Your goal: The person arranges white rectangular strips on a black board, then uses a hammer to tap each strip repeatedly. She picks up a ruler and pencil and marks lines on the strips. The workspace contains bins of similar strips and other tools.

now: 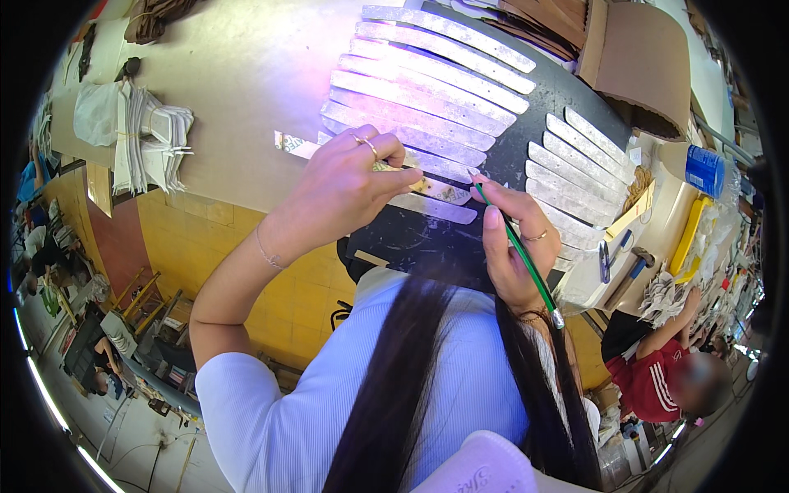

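My right hand is closed around a green pencil. The pencil's tip meets the end of a pale strip on the black board. My left hand lies over a long, light template strip with printed letters, its bent fingers gripping and pressing it down. Part of the template is hidden under that hand; its other end shows beyond the knuckles. Several silvery-white curved strips lie side by side on the board beyond my hands. A second group of similar strips fans out on the right.
Bundled white pieces lie at the table's left edge. On the right are a hammer, a blue can, a yellow tray and brown cardboard. A person in a red shirt works at the right.
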`<state>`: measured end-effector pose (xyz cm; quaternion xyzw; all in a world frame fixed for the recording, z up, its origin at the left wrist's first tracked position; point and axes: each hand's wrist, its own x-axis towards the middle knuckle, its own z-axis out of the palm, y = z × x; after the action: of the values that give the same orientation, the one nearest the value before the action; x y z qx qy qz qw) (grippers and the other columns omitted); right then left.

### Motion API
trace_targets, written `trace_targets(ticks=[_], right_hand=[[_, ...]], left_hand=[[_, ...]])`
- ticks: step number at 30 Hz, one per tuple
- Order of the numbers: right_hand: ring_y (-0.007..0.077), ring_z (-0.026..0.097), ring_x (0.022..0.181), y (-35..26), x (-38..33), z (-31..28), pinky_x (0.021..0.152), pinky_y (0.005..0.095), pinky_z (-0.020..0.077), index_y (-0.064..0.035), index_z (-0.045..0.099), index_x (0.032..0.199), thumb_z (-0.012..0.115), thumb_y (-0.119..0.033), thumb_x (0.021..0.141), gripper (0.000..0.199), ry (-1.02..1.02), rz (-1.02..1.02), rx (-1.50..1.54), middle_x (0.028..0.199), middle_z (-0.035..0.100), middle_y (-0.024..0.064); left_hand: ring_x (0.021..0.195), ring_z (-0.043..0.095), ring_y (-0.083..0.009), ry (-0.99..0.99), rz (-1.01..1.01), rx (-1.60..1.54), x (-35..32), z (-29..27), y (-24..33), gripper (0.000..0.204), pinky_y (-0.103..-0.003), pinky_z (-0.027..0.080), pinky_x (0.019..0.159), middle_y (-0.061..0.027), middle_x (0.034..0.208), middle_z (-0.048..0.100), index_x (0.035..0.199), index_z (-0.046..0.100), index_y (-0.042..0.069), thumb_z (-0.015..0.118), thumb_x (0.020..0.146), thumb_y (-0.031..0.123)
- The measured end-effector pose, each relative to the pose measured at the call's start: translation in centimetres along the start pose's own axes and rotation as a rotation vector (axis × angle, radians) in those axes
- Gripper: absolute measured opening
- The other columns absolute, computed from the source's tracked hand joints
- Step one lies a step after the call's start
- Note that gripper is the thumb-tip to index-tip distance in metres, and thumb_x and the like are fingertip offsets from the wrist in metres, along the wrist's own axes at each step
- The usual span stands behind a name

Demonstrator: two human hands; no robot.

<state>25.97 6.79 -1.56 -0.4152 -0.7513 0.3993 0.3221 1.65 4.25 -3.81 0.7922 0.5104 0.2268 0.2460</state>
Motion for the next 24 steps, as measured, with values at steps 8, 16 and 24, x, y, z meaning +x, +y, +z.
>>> trace_targets(ticks=[8, 16, 24], right_hand=[[0.0323, 0.073, 0.094, -0.45, 0.25, 0.43, 0.081, 0.0354, 0.0568, 0.0038, 0.065, 0.104, 0.065, 0.005, 0.086, 0.018, -0.044, 0.021, 0.006, 0.101, 0.072, 0.0203], [0.032, 0.073, 0.093, -0.73, 0.37, 0.5, 0.08, 0.0348, 0.057, 0.0035, 0.065, 0.105, 0.065, 0.006, 0.085, 0.02, -0.048, 0.017, -0.009, 0.1, 0.072, 0.0195], [0.0315, 0.073, 0.093, -0.66, 0.12, 0.58, 0.079, 0.0347, 0.0569, 0.0035, 0.065, 0.105, 0.065, 0.005, 0.086, 0.019, -0.053, 0.032, -0.022, 0.1, 0.072, 0.0191]], left_hand=[[0.082, 0.058, -0.0239, 0.006, -0.019, -0.029, -0.04, -0.07, 0.17, 0.022, -0.036, 0.047, 0.069, -0.0042, 0.089, 0.06, 0.099, 0.075, 0.013, 0.077, 0.077, 0.013], [0.084, 0.058, -0.0241, 0.006, 0.004, -0.016, -0.24, 0.08, -0.16, 0.023, -0.036, 0.047, 0.07, -0.0042, 0.089, 0.061, 0.1, 0.075, 0.013, 0.077, 0.077, 0.013], [0.084, 0.056, -0.0218, 0.031, 0.025, 0.011, -0.29, 0.21, -0.16, 0.024, -0.034, 0.049, 0.071, -0.0013, 0.088, 0.054, 0.098, 0.073, 0.014, 0.073, 0.074, 0.011]])
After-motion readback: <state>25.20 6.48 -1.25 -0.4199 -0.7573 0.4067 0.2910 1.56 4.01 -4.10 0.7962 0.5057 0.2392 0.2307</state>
